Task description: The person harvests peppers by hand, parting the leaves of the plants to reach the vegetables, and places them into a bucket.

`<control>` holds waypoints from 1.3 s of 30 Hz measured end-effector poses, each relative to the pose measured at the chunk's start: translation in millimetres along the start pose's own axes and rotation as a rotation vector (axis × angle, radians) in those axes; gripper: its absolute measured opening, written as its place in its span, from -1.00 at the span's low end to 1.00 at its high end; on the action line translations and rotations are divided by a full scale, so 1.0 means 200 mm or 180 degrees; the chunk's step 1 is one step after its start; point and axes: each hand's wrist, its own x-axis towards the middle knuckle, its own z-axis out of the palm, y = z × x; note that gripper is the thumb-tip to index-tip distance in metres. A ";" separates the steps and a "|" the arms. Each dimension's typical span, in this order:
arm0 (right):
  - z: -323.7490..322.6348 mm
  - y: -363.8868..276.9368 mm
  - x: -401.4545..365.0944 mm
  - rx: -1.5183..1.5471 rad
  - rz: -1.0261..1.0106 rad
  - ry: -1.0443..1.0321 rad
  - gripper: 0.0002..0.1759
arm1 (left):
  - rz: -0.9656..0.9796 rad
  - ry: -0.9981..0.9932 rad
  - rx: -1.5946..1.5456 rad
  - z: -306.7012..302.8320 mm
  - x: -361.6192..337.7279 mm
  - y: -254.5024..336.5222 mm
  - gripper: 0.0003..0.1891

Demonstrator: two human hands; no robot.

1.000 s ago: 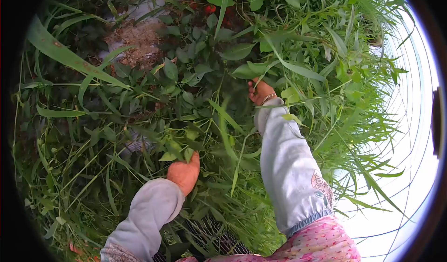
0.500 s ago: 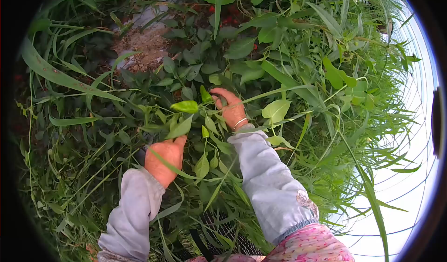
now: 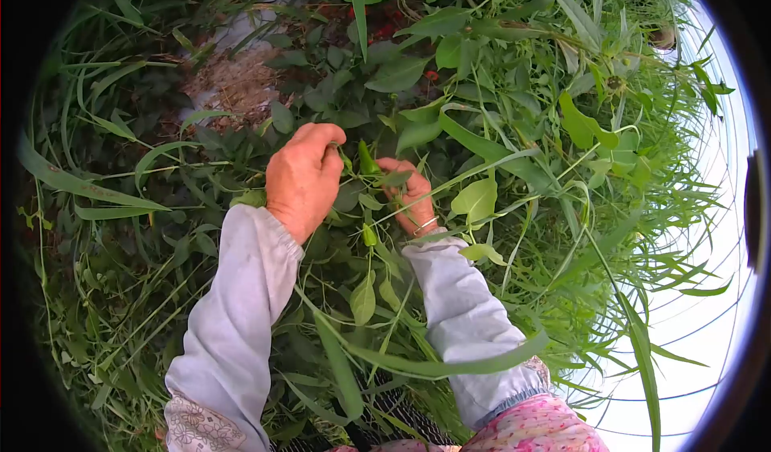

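Note:
My left hand [image 3: 303, 179] is raised into a leafy plant, back of the hand up, fingers curled down among the leaves near a small green pepper [image 3: 368, 161]. My right hand [image 3: 409, 191] is just to the right of it, fingers closed around a stem or leaf of the same plant; a thin bracelet shows at the wrist. What exactly each hand grips is hidden by foliage. Both arms wear pale grey sleeves. Another small green pod [image 3: 369, 234] hangs below between the hands.
Tall grass and broad leaves crowd all sides. A patch of bare dry soil [image 3: 237, 82] lies up left. Red fruits [image 3: 432, 75] show among leaves at the top. A dark mesh basket [image 3: 393, 412] sits low between my arms. White netting [image 3: 707, 211] runs along the right.
My left hand has risen from low in the grass up to the plant beside my right hand. My right hand came left and closed on a stem.

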 end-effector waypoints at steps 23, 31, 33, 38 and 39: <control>-0.07 -0.07 -0.09 0.0651 0.1258 -0.0208 -0.53 | 0.1230 -0.1711 0.1826 0.19 -0.23 0.14 -0.80; -0.12 0.03 -0.12 0.0352 0.0567 -0.0050 -0.46 | 0.0386 -0.1845 0.1206 -0.05 -0.32 0.17 -0.81; -0.13 0.03 -0.12 0.1238 0.0672 -0.0236 -0.48 | 0.0305 -0.1288 0.1171 -0.07 -0.23 0.12 -0.81; -0.13 0.05 -0.12 0.1585 0.0823 -0.0226 -0.62 | 0.1248 -0.1247 0.1599 0.12 -0.02 0.09 -0.72; -0.14 0.05 -0.11 0.1789 0.0923 -0.0212 -0.64 | 0.1234 -0.1645 0.1803 0.20 -0.03 0.09 -0.72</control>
